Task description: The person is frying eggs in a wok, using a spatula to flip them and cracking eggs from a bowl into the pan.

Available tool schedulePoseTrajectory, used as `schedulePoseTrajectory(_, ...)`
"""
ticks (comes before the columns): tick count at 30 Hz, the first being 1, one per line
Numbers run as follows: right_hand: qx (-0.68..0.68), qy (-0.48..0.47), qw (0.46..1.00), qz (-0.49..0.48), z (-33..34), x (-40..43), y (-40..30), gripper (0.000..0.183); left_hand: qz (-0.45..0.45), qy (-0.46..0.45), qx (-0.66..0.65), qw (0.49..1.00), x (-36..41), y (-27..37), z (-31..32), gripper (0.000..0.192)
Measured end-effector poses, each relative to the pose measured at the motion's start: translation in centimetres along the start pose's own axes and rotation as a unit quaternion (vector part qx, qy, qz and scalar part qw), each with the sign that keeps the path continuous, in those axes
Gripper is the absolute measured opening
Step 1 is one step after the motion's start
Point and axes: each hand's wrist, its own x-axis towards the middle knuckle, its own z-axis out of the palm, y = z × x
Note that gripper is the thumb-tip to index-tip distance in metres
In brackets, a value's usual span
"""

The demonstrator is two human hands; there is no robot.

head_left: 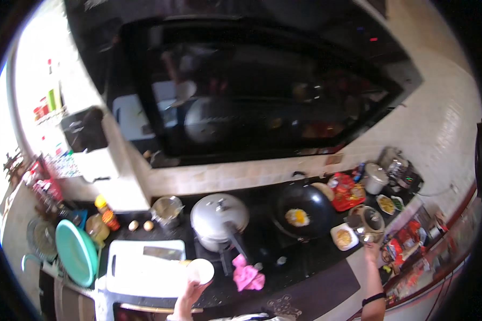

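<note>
My left hand (191,293) grips a small white bowl (201,271) by its side, over the right edge of a white cutting board (140,277). A cleaver (162,253) lies on that board. On the right, my right hand (372,252) is at the near side of a shiny metal pot (361,232) with a glass lid (372,218), apparently holding its handle. Close by sits a square white dish (344,237) with yellowish food. A fried egg (297,218) lies in the black wok (319,204) on the stove.
A pressure cooker (219,218) stands left of the wok, its handle pointing forward. Below it is a pink cloth (248,275). Two eggs (140,225) lie behind the board, with a green basin (76,252) to the left. A dark range hood (245,88) hangs above.
</note>
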Motion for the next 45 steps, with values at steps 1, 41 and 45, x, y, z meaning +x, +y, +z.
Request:
schedulePoseTrajectory(1,0.042,0.013,0.999,-0.015,0.4,0.4,1.2,0.016,-0.030,0.020,-0.057,0.998,0.9,0.1,-1.3,0.068)
schedulePoseTrajectory(41,0.131,0.029,0.980,0.144,1.1,-4.5,-1.2,0.014,-0.025,0.065,0.080,0.994,1.2,0.3,-2.0,0.059)
schedulePoseTrajectory(45,0.132,0.029,0.981,0.138,1.3,-3.9,0.3,0.015,-0.026,0.068,0.090,0.993,1.7,0.1,-2.0,0.056)
